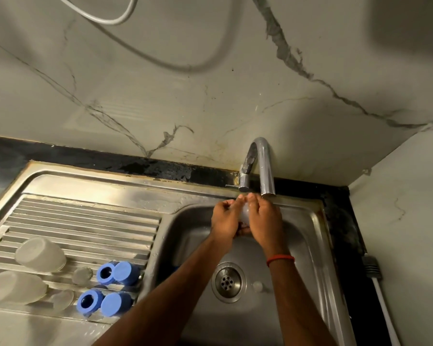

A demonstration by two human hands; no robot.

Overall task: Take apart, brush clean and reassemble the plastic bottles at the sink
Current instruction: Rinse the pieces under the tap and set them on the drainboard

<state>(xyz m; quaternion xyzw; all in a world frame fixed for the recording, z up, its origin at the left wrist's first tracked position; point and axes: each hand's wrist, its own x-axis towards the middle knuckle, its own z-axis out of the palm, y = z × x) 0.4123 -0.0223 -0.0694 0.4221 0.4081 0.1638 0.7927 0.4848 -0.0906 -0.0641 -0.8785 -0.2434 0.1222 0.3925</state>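
Under the chrome tap spout (267,168), over the steel sink basin (308,236), my left hand (224,219) and my right hand (264,218) together hold a small clear plastic part (245,214). Fingers of both hands curl round it, so most of it is hidden. On the ribbed drainboard (85,221) at left lie two clear bottle bodies (39,254) (13,287), two clear discs (81,275) (61,299) and several blue caps and rings (118,273) (103,303).
The round drain (227,281) sits in the basin floor below my hands, with a small clear piece (257,286) beside it. A white cable with a grey plug (371,268) runs along the dark counter at right. A hose (125,46) hangs on the marble wall.
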